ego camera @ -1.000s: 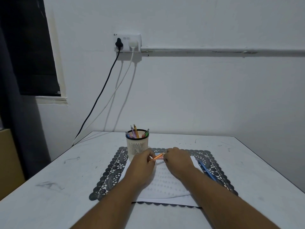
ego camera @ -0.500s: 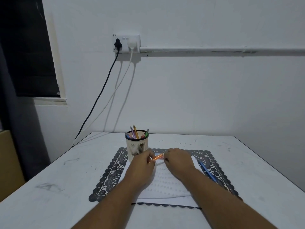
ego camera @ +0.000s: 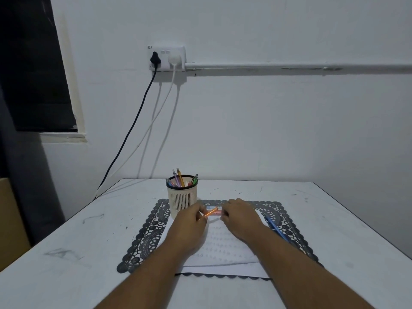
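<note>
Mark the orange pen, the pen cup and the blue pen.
orange pen (ego camera: 211,212): head view, middle of the visible barrel.
pen cup (ego camera: 182,200): head view, slatted front wall.
blue pen (ego camera: 276,228): head view, middle of the barrel.

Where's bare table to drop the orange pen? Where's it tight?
Bare table left of the mat, out to the left edge; the same to the mat's right; a strip behind the mat, right of the cup. Tight: mat centre, where paper, left hand with the orange pen, right hand and blue pen sit.
</note>
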A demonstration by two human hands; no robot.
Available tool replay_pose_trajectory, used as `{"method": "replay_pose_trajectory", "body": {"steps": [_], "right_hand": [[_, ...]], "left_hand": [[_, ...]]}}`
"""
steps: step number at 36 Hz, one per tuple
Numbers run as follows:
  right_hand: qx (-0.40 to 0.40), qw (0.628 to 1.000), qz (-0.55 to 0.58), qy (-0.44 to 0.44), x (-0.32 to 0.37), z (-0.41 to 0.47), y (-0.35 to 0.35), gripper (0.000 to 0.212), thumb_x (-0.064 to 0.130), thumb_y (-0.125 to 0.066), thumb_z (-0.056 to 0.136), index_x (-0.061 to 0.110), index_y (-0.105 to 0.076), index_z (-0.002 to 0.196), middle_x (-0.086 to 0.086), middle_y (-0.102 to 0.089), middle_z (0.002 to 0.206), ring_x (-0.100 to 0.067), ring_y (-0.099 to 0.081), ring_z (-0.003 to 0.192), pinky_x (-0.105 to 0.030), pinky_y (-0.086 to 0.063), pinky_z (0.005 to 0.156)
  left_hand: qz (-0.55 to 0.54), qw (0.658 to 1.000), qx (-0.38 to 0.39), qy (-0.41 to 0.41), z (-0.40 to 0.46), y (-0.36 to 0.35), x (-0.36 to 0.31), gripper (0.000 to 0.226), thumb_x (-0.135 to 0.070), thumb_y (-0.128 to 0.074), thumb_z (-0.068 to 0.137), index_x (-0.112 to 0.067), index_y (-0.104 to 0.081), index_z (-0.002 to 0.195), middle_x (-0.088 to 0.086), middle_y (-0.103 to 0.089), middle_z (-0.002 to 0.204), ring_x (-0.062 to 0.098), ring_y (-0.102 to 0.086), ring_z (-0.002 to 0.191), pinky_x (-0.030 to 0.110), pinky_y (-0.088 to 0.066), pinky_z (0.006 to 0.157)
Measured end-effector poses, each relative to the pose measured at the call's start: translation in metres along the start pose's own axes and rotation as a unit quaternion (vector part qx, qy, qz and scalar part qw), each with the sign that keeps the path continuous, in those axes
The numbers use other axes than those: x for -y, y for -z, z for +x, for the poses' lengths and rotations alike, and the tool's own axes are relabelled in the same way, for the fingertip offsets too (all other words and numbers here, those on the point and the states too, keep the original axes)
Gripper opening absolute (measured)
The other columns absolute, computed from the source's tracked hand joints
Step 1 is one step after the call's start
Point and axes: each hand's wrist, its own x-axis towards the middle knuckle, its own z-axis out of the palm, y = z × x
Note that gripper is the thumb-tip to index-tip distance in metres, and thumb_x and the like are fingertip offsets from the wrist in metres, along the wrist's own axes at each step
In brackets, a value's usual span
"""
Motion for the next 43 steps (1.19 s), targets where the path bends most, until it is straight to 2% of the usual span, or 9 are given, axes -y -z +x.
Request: {"method": "replay_pose_trajectory", "body": {"steps": [5,9,13,16,20,23,28,34,43], "right_hand": [[-0.013,0.995,0.092,-0.046,0.005,-0.004,0.002,0.016,0.021,-0.045,0.105,0.021,-0.052,0.092,0.003,-0.057,0.087,-0.017,-0.051,0.083,-0.038,-0.048,0.073],[-0.016,0.976,0.198,-0.088,0.001,-0.010,0.009,0.016,0.014,-0.054,0.097,0.020,-0.051,0.083,0.000,-0.059,0.077,-0.015,-0.048,0.067,-0.032,-0.038,0.058],[-0.039,0.921,0.363,-0.139,0.002,-0.019,0.020,0.011,0.003,-0.060,0.093,0.011,-0.062,0.085,-0.002,-0.056,0.071,-0.011,-0.043,0.059,-0.025,-0.036,0.046],[-0.050,0.879,0.447,-0.160,0.004,-0.022,0.028,0.019,-0.003,-0.059,0.095,0.009,-0.074,0.093,-0.009,-0.061,0.075,-0.015,-0.051,0.062,-0.025,-0.042,0.040],[-0.050,0.861,0.478,-0.167,0.006,-0.022,0.040,0.017,-0.005,-0.064,0.094,0.004,-0.079,0.094,-0.016,-0.072,0.086,-0.010,-0.063,0.065,-0.021,-0.049,0.048],[-0.057,0.808,0.552,-0.195,0.007,-0.030,0.041,0.008,-0.009,-0.070,0.090,-0.007,-0.075,0.096,-0.009,-0.065,0.073,0.000,-0.051,0.044,-0.018,-0.040,0.042],[-0.036,0.750,0.615,-0.241,0.005,-0.038,0.031,0.008,-0.002,-0.079,0.084,0.001,-0.077,0.091,-0.005,-0.062,0.062,-0.010,-0.048,0.045,-0.025,-0.041,0.047],[-0.042,0.738,0.634,-0.228,0.006,-0.037,0.029,0.005,0.004,-0.080,0.085,0.008,-0.080,0.089,-0.019,-0.070,0.079,-0.015,-0.053,0.059,-0.027,-0.043,0.052],[-0.038,0.733,0.640,-0.226,0.007,-0.039,0.027,0.006,0.011,-0.075,0.093,0.007,-0.078,0.092,-0.011,-0.077,0.088,-0.016,-0.053,0.069,-0.027,-0.042,0.053]], "left_hand": [[0.000,1.000,-0.004,0.008,-0.002,0.002,-0.002,0.020,-0.013,-0.057,0.098,-0.029,-0.065,0.090,0.002,-0.068,0.085,0.022,-0.064,0.086,0.044,-0.055,0.080],[-0.004,1.000,-0.004,0.009,-0.003,0.002,-0.002,0.020,-0.013,-0.057,0.099,-0.029,-0.065,0.090,0.003,-0.068,0.083,0.024,-0.065,0.085,0.045,-0.055,0.079],[-0.004,1.000,0.004,0.014,-0.002,0.002,-0.001,0.019,-0.015,-0.057,0.099,-0.029,-0.066,0.091,0.001,-0.067,0.082,0.021,-0.064,0.084,0.042,-0.055,0.077],[-0.004,1.000,0.007,0.012,-0.001,0.001,0.000,0.019,-0.015,-0.058,0.099,-0.029,-0.066,0.089,0.000,-0.067,0.081,0.020,-0.064,0.082,0.035,-0.051,0.071],[-0.002,1.000,0.005,0.011,0.000,-0.001,0.001,0.023,-0.011,-0.057,0.096,-0.028,-0.065,0.084,0.004,-0.067,0.080,0.025,-0.064,0.082,0.030,-0.045,0.065],[0.002,1.000,0.013,0.006,0.001,-0.001,0.000,0.022,-0.011,-0.058,0.097,-0.027,-0.066,0.085,0.003,-0.067,0.080,0.023,-0.063,0.078,0.029,-0.044,0.065],[0.016,0.999,0.034,-0.016,0.003,-0.002,0.000,0.018,-0.015,-0.060,0.099,-0.029,-0.067,0.090,-0.001,-0.069,0.080,0.019,-0.064,0.078,0.027,-0.047,0.066],[-0.004,0.999,0.032,-0.039,0.001,-0.003,0.000,0.017,-0.015,-0.061,0.099,-0.028,-0.069,0.091,0.001,-0.068,0.081,0.018,-0.062,0.076,0.028,-0.045,0.066],[0.002,0.998,0.039,-0.059,0.002,-0.005,-0.001,0.017,-0.014,-0.061,0.099,-0.027,-0.068,0.093,-0.003,-0.066,0.077,0.008,-0.056,0.066,0.025,-0.043,0.063]]}}
